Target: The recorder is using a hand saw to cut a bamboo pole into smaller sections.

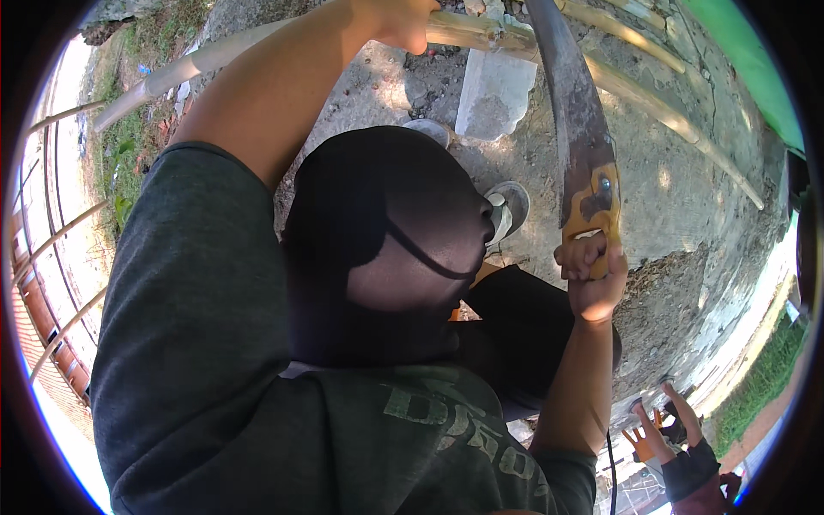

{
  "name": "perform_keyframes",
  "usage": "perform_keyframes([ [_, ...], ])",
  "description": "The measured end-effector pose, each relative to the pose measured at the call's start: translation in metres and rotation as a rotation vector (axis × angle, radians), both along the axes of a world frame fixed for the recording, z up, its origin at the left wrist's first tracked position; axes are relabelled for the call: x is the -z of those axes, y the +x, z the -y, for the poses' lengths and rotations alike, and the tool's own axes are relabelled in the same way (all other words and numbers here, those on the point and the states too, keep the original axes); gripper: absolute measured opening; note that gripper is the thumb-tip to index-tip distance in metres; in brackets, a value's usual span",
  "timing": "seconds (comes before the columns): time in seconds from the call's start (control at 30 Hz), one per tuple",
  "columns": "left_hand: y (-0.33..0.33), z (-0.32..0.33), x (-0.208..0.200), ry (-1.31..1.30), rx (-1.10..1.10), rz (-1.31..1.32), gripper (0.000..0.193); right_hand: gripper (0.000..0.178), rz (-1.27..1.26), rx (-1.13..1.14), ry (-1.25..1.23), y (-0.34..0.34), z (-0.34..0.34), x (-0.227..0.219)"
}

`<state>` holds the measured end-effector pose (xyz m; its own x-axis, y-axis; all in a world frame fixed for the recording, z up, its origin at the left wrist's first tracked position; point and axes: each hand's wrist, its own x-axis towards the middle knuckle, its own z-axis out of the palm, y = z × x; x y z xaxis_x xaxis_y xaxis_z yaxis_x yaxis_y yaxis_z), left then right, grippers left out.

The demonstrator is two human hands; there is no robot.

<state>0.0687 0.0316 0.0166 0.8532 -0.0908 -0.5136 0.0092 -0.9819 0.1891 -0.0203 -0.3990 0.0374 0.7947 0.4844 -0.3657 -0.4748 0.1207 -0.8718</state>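
Note:
My right hand (pixel 594 273) is wrapped round the yellowish handle of a handsaw (pixel 577 112). Its long, stained blade points away from me, and its far end runs out at the top edge, where it crosses over a bamboo pole (pixel 468 32). My left hand (pixel 399 24), partly cut off by the top edge, grips that pole to the left of the blade. Whether the saw's teeth are in the bamboo I cannot tell. Between my arms, a rounded shape in black cloth (pixel 369 223), apparently my bent knee, hides part of the ground.
A pale broken slab (pixel 493 94) lies on the concrete below the pole. Close by is a sandalled foot (pixel 508 210). More bamboo (pixel 631 39) lies at the upper right. Another person (pixel 691 472) is off at the lower right. Grass (pixel 142 60) borders the left side.

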Motion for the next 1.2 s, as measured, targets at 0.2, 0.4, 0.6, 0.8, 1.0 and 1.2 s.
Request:
perform_keyframes([
  [0.2,-0.001,0.008,0.008,-0.029,0.022,0.201,0.055,0.047,0.165,-0.07,-0.217,0.064,-0.077,-0.007],
  [0.4,-0.001,0.004,0.001,-0.03,-0.019,0.018,0.048,0.047,0.183,-0.167,-0.227,0.026,-0.006,-0.013],
  [0.6,0.011,0.014,0.007,0.176,0.099,0.062,0.046,0.049,0.06,-0.037,-0.092,0.059,-0.052,0.002],
  [0.8,0.005,-0.008,0.01,0.043,0.063,0.043,0.049,0.051,0.135,-0.063,-0.067,0.037,-0.041,0.006],
  [1.0,-0.007,0.013,0.012,-0.017,0.051,0.225,0.05,0.052,0.015,0.036,-0.002,0.042,-0.047,0.007],
  [1.2,-0.003,0.022,0.002,0.112,0.072,0.056,0.05,0.049,0.037,-0.006,-0.103,0.065,-0.063,-0.002],
])
